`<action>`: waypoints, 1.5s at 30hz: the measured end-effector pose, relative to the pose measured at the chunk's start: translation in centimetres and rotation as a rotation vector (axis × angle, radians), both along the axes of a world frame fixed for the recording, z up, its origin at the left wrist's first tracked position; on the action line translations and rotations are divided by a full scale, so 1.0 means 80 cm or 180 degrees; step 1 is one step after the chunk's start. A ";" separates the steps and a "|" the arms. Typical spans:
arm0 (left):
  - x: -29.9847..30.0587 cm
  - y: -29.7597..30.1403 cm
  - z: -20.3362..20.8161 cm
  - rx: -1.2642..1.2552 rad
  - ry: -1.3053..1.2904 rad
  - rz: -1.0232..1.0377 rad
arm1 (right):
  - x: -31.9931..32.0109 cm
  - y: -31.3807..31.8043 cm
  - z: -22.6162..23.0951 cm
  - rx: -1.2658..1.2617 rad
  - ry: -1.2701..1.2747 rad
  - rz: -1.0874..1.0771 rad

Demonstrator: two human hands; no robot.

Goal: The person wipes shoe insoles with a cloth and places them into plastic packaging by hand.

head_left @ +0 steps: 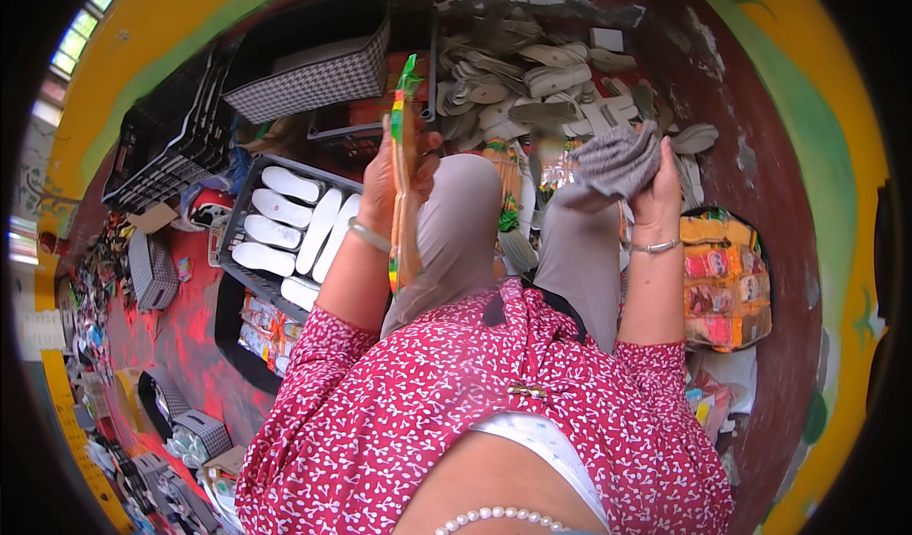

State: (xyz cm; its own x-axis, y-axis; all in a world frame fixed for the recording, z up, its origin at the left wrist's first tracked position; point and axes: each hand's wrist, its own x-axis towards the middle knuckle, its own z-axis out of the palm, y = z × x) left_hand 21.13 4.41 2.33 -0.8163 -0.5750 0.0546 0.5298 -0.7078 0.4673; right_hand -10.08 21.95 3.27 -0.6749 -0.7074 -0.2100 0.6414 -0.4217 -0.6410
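Observation:
My left hand (380,193) is raised above my left knee, its fingers closed around a long flat packet (405,164). The packet stands upright, seen nearly edge-on; it is orange-brown with green, yellow and red at its ends. What is inside it I cannot make out. Over my right knee, my right hand (660,193) grips a crumpled grey ribbed cloth (617,162). Between my knees, lower down, stand similar orange-brown packets (508,179) with green ends, partly hidden by my legs.
A pile of grey-white insoles (532,84) lies ahead against the wall. At left, a dark crate (228,240) holds white insoles. Black crates (161,136) and a checked basket (304,84) stand behind it. At right, a basket (765,331) holds orange packets.

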 end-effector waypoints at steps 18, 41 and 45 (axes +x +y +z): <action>-0.041 0.065 -0.027 0.0265 -0.0159 0.0064 | 0.187 -0.039 0.031 -0.0654 0.1781 0.0676; -0.045 0.078 0.011 -0.0860 -0.0193 -0.0361 | 0.172 -0.065 0.026 0.0116 0.5726 -0.0337; -0.043 0.072 0.027 -0.1207 -0.0794 -0.0487 | 0.160 -0.070 0.035 0.0161 0.5692 -0.0175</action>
